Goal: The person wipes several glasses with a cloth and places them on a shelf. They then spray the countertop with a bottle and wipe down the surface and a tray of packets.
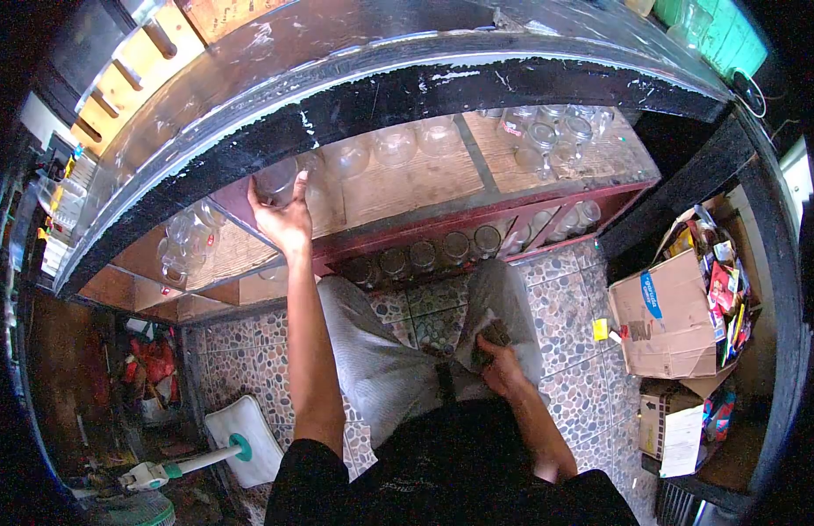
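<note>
My left hand (282,219), upper left of centre: fingers wrapped round glass jar (277,178) on wooden shelf (407,188), under black counter edge (477,83). More jars (394,145) in row just right of it. My right hand (497,364), lower centre, fingers curled on dark cloth (488,337) at trouser pocket. Cardboard box (666,320) at right, on pebble floor (574,333).

Black short-sleeved fabric shirt (442,478), faint pale print across the chest, too blurred to read. Sleeves end just above the elbows; both forearms bare below them. Light grey loose cloth trousers (381,351) directly above the shirt in frame, creased; a dark strip, possibly a belt end or drawstring, hangs where trousers meet shirt. Left hand (282,219) and right hand (499,364): no gloves, rings or watch visible.
</note>
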Available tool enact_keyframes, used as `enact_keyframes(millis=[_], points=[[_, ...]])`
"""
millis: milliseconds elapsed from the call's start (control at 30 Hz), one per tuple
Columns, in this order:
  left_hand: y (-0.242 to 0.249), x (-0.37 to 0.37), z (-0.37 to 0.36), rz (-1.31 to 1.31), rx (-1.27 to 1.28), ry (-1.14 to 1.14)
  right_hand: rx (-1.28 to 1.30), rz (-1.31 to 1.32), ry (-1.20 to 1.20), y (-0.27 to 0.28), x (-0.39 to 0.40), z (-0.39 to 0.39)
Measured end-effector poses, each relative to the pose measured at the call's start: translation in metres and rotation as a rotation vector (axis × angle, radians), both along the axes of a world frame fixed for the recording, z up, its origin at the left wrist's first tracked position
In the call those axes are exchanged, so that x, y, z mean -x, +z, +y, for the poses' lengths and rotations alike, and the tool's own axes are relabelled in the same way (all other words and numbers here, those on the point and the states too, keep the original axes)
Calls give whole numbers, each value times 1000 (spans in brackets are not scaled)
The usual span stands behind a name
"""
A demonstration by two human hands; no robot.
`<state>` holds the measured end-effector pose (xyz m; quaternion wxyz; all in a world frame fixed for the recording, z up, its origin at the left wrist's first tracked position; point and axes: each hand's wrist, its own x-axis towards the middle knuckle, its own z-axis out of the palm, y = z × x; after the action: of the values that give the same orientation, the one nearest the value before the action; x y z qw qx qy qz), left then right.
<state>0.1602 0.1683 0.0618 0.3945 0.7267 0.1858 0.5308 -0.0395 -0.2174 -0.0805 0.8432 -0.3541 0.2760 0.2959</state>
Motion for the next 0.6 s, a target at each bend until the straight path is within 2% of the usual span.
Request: enact_keyframes(millis=[67, 167, 333, 467, 600], points=[[1, 1, -3, 22, -66, 57, 21, 7, -5, -4, 0, -1], [9, 6, -8, 102, -37, 62, 56, 24, 25, 6, -1, -2], [6, 5, -9, 83, -63, 86, 34, -6, -19, 23, -1, 4], [7, 7, -13, 67, -70, 94, -66, -2, -7, 21, 0, 4], [8, 14, -21, 47, -42, 29, 39, -42, -14, -2, 4, 2]])
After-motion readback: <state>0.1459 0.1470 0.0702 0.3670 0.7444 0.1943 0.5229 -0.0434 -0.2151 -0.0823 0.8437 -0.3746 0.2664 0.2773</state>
